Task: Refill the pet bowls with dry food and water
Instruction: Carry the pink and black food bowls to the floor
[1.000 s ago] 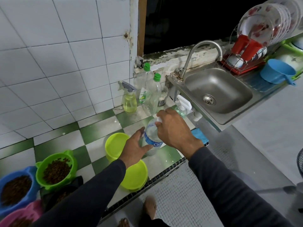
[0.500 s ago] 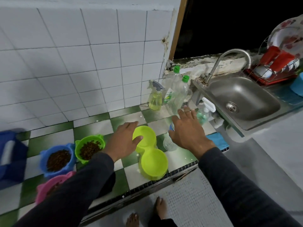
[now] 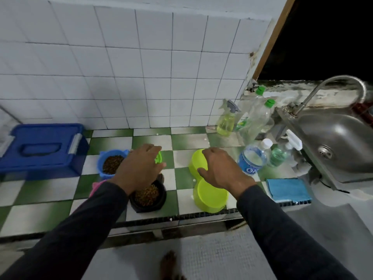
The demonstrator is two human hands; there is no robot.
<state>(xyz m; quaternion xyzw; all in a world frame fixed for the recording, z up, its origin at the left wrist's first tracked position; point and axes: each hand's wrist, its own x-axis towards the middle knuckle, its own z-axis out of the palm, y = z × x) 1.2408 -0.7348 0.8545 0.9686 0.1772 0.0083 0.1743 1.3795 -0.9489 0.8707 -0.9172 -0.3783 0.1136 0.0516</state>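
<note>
A lime-green double bowl (image 3: 210, 197) lies empty near the counter's front edge. My right hand (image 3: 222, 170) sits on its far well, with the thumb curled over the rim. A capped water bottle (image 3: 252, 158) with a blue label stands free just right of that hand. My left hand (image 3: 139, 166) covers a green bowl (image 3: 158, 158), thumb and fingers around its rim; its inside is hidden. A blue bowl (image 3: 111, 163) and a black bowl (image 3: 148, 196) hold brown kibble. A pink bowl (image 3: 96, 185) peeks out from under my left sleeve.
A blue lidded box (image 3: 42, 146) stands at the far left. A spray bottle (image 3: 227, 122), clear bottles with green caps (image 3: 260, 116) and a soap dispenser (image 3: 282, 152) crowd the back right beside the steel sink (image 3: 333, 138). A folded blue cloth (image 3: 287, 189) lies by the edge.
My right hand let go of the water bottle and moved onto the double bowl. My left hand left the double bowl and went left to the green bowl. The view swung left.
</note>
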